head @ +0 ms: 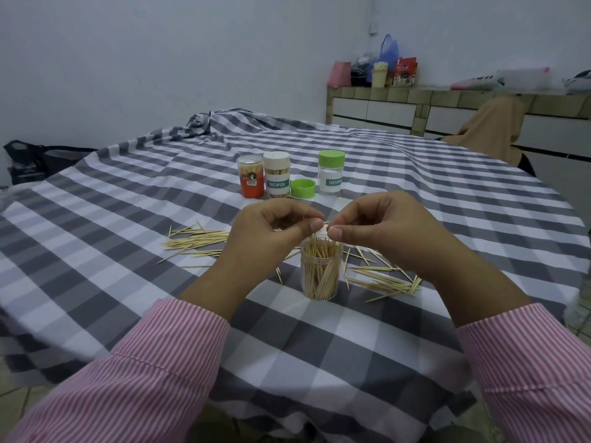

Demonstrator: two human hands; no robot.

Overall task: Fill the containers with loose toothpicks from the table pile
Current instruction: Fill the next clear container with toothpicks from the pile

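Note:
A clear open container, partly full of upright toothpicks, stands on the checked cloth in front of me. Just above its mouth, my left hand and my right hand meet fingertip to fingertip, pinching a few toothpicks between them. Loose toothpicks lie in a pile to the left and in another to the right of the container. Further back stand an orange container, a white-capped container full of toothpicks, a loose green lid and a green-capped container.
The grey and white checked cloth covers the whole table and bunches up at the far left corner. A tiled counter with bags and boxes runs along the back right wall. A dark bag sits on the floor at left.

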